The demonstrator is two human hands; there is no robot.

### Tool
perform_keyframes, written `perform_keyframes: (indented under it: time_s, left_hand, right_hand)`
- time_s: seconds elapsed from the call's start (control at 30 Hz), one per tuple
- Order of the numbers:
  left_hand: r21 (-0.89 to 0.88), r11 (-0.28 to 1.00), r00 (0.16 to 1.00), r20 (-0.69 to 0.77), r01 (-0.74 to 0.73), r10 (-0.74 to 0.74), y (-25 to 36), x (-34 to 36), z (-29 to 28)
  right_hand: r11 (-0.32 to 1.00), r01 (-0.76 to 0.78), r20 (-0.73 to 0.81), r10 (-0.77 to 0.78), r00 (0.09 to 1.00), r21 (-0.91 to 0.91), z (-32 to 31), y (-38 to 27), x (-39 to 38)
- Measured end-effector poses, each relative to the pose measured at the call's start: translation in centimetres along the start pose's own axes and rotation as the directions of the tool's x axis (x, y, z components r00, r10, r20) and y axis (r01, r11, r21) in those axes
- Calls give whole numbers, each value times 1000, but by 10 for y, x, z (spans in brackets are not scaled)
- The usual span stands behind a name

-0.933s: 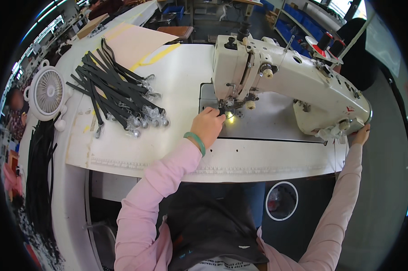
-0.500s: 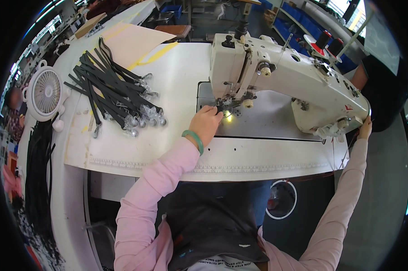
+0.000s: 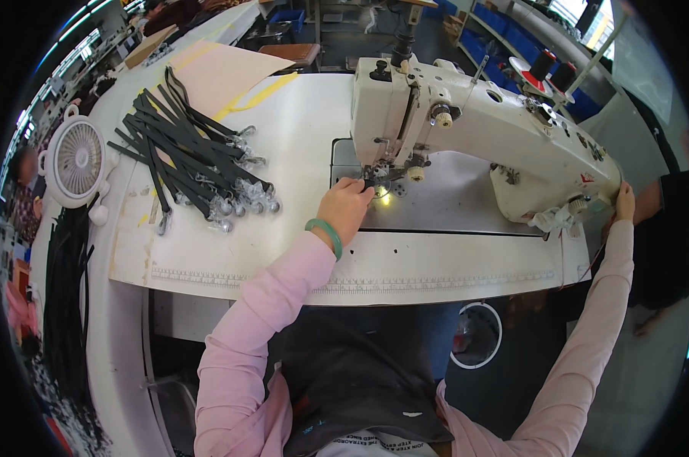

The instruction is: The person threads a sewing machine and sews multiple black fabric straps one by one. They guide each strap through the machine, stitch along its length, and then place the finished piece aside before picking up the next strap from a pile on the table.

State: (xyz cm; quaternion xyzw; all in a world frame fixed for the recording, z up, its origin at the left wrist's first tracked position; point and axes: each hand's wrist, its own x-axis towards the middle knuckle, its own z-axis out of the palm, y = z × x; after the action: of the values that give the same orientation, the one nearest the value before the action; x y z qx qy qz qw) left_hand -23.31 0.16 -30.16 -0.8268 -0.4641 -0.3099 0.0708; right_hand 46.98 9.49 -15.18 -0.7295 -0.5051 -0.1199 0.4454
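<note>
One white sewing machine [image 3: 489, 126], upper right. Left hand [image 3: 344, 207], mid-frame, pinching small black piece [image 3: 370, 184] under machine's left end. Right hand [image 3: 625, 202], far right, at machine's end; grip unclear.

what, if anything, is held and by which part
The left hand seems to pinch a small black piece, mostly hidden, so which part cannot be told. The right hand touches the right end of the sewing machine; any grip is unclear.
</note>
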Motion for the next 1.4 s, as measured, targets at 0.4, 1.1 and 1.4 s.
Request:
perform_keyframes:
  time_s: [0.4, 1.1, 1.4]
  left_hand:
    - [54, 997, 996, 62, 54, -58, 0, -5, -13]
    - [110, 994, 997, 70, 8, -16, -1, -3, -9]
    - [70, 998, 999, 50, -8, 5, -2, 3, -6]
  right_hand:
    - [909, -265, -57, 298, 953, 321, 43, -56, -82]
    - [875, -203, -71, 260, 963, 440, 40, -39, -68]
    - [999, -41, 39, 42, 998, -28, 20, -27, -5]
